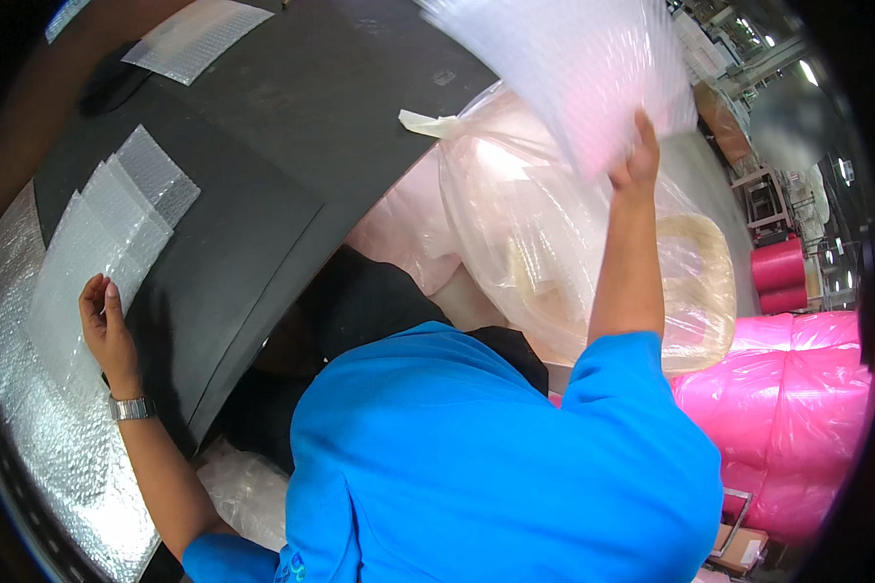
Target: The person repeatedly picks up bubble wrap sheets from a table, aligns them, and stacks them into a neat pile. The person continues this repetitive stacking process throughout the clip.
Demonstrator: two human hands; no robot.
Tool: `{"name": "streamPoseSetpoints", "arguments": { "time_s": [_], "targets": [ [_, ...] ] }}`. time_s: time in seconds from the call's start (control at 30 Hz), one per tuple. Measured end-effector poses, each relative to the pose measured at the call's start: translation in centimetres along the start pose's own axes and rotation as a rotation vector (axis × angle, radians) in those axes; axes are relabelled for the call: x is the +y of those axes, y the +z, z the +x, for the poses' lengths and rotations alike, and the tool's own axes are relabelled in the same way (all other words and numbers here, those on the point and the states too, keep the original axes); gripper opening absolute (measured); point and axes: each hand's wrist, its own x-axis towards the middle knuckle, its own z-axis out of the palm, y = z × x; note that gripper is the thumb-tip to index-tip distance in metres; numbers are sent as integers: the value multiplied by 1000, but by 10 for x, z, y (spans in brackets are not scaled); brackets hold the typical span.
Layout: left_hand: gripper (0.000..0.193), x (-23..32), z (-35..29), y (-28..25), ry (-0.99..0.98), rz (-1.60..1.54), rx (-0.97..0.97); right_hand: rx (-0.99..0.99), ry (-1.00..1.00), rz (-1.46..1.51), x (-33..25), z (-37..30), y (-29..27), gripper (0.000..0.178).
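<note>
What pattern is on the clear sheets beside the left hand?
The sheets show small bubbles; head view.

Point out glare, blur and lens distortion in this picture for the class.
Head view: glare whitens the bubble film at lower left; head view: the translucent sheets in the right hand look motion-blurred; head view: the image curves into black corners.
</note>
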Motion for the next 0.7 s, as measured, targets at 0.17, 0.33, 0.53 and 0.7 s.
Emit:
{"name": "streamPoseSetpoints", "arguments": {
  "time_s": [0.17,0.33,0.53,0.7],
  "targets": [
    [28,2,-3,2,-18,138,37,956,443,-412,48,-88,-234,56],
    [26,-9,4,-15,7,306,148,1602,251,-879,66,-111,-240,58],
    [22,-19,17,-48,332,597,379,602,-318,-1604,91,-3,-81,41],
    [41,-20,18,-55,-122,1035,454,-643,-252,-878,160,-8,123,22]
  ]
}}
